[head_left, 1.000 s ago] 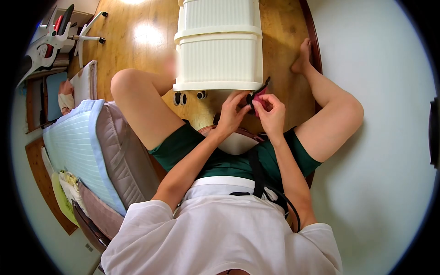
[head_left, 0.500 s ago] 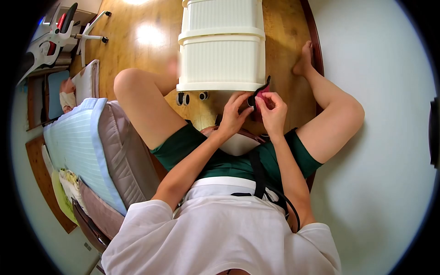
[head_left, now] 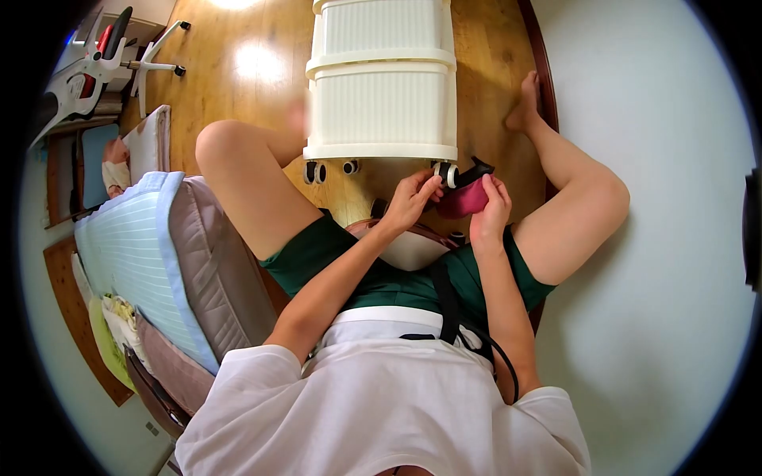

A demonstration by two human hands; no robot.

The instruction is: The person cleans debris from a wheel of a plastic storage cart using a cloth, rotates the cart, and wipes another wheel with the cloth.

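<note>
My left hand reaches under the near right corner of a cream ribbed storage box unit. Its fingers are closed against the side of a black-and-white caster wheel. In my right hand, fingers pinch the edge of a pink piece that looks like cloth. A black strip runs along its top, beside the caster. What exactly the pink and black item is I cannot make out. More casters show under the box's left side.
My bare knees stand apart on either side of the box. A bed with a light blue striped cover is at left, a wall at right. A white-framed office chair stands far left on the wooden floor.
My right hand has drawn the pink piece and black strip right and down, away from the caster, which now shows clearly. My left hand has barely moved.
</note>
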